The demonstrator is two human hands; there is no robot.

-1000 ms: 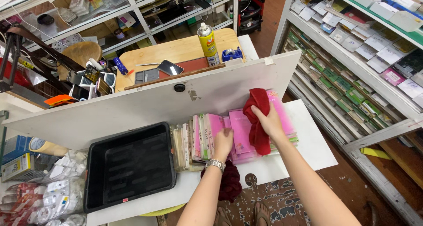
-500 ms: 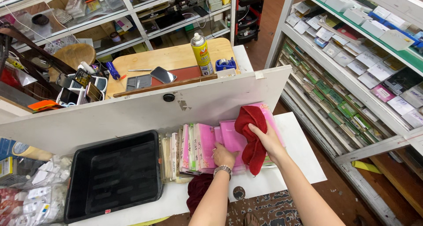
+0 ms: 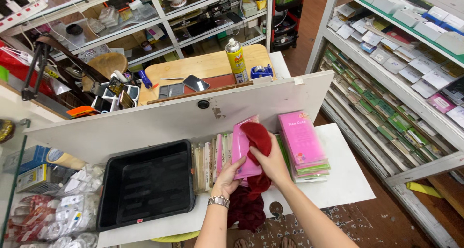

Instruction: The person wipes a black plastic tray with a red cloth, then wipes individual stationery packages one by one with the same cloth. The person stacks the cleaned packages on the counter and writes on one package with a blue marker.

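At centre of the white worktop (image 3: 338, 180), just in front of the upright white board (image 3: 159, 127), both hands meet on one pink pack (image 3: 243, 149). Pack is lifted off the row & stood on end, long axis approx. vertical, top tilted slightly away toward the board. Left hand (image 3: 227, 176) grips it from below at the lower edge, fingers closed round it. Right hand (image 3: 269, 162) comes in from the right w/ a red cloth (image 3: 257, 142) clenched in it, cloth pressed on the pack's right face & top, tail hanging down past the worktop edge. Both hands touch the pack; right one is the higher.

Left of the hands: black tray (image 3: 145, 183), nothing in it, w/ a row of packs on edge (image 3: 208, 163) between tray & held pack. Right of the hands: stack of pink packs (image 3: 303, 145) lying flat, just beside the right hand, not touching.

Behind the board: wooden desk (image 3: 203, 69) w/ a spray can (image 3: 236, 60), tape dispenser (image 3: 262, 71), phone (image 3: 195, 83). Room: shop shelving right (image 3: 396, 69) full of small packets, glass shelves at back, bagged goods lower left (image 3: 53, 204).
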